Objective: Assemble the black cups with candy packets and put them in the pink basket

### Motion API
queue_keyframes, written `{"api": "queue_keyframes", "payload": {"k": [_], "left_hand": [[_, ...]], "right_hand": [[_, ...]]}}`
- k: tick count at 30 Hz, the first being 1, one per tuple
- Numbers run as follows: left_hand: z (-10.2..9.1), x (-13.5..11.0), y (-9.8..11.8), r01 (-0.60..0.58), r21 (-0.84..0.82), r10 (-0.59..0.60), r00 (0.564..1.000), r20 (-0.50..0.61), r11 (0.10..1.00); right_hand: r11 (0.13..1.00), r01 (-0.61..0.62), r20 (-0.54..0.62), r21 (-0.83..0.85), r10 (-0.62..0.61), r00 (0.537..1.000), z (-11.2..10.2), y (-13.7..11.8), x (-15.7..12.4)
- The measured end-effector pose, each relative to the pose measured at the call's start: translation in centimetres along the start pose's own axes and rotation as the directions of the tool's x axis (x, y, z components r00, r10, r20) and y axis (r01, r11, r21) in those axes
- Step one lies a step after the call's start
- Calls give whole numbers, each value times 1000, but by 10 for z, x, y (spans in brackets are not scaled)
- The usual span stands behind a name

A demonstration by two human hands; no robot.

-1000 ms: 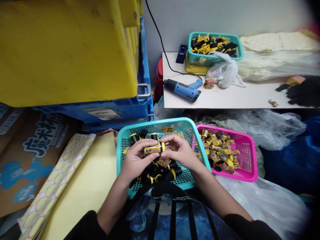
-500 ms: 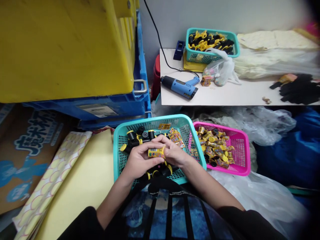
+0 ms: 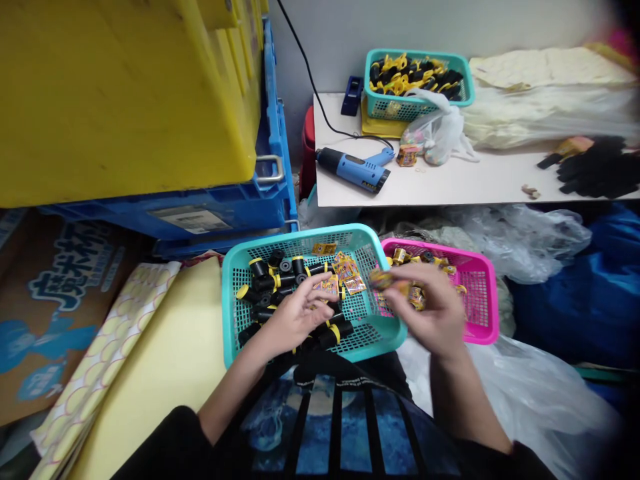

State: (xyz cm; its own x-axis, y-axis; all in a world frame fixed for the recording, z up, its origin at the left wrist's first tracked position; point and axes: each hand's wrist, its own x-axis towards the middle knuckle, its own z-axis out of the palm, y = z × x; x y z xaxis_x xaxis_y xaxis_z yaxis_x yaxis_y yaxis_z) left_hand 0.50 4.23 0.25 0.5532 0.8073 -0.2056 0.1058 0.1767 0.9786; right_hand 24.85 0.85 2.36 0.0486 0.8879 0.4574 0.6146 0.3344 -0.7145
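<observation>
My left hand (image 3: pixel 299 319) is over the teal basket (image 3: pixel 229 320), fingers stretched out and apart, holding nothing. Just beyond its fingertips are small printed plastic sleeves (image 3: pixel 349 272). Black cylinders with yellow ends (image 3: pixel 280 280) lie loosely around and below that hand. My right hand (image 3: pixel 433 310) is blurred by motion and pinches a small sleeve-wrapped canister (image 3: pixel 383 279) at the near rim of the pink basket (image 3: pixel 487 293). Inside that basket, partly hidden by the hand, are several similar wrapped canisters (image 3: pixel 416 296).
A white table (image 3: pixel 350 193) at the back bears a blue heat gun (image 3: pixel 353 171), a plastic bag (image 3: pixel 443 133) and another teal basket (image 3: pixel 423 110) of black and yellow parts. Blue and yellow crates (image 3: pixel 210 213) rise at left. Clear plastic bags (image 3: pixel 520 243) lie at right.
Both hands were together around the wrapped canister over the teal basket. My right hand has carried it rightward to the pink basket, while my left has let go and opened.
</observation>
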Motion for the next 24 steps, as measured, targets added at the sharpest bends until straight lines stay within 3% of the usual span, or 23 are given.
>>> {"api": "queue_keyframes", "payload": {"k": [2, 4, 5, 8, 11, 13, 16, 18, 20, 24], "left_hand": [[-6, 4, -6, 30, 321, -3, 997, -83, 947], [-11, 8, -13, 38, 596, 71, 985, -158, 802], [-13, 10, -15, 20, 687, 121, 980, -157, 727], [-11, 14, -23, -69, 821, 189, 981, -47, 567], [-8, 15, -31, -107, 856, 156, 987, 31, 506], [-9, 14, -36, -98, 858, 140, 990, 30, 505], [-12, 13, -41, -94, 841, 146, 989, 18, 533], [-14, 13, -41, -92, 823, 168, 986, -5, 561], [-16, 15, -37, -67, 794, 233, 968, -96, 605], [-14, 19, -20, -99, 620, 349, 889, -295, 778]], "right_hand": [[898, -210, -179, -386, 151, 972, -25, 21, -1], [761, -310, -194, -570, 241, 951, -32, 35, 0], [757, -298, -141, -581, 267, 953, -26, 39, 2], [896, -144, 185, -420, 240, 953, 19, 35, 13], [915, 23, 505, -403, 201, 839, 74, 29, 26], [883, 112, 596, -455, 209, 775, 97, 31, 33], [862, 188, 641, -471, 187, 744, 105, 39, 36], [860, 229, 656, -456, 151, 740, 100, 42, 35], [854, 265, 657, -447, 113, 745, 91, 39, 35], [863, 310, 639, -399, 19, 769, 72, 17, 41]]}}
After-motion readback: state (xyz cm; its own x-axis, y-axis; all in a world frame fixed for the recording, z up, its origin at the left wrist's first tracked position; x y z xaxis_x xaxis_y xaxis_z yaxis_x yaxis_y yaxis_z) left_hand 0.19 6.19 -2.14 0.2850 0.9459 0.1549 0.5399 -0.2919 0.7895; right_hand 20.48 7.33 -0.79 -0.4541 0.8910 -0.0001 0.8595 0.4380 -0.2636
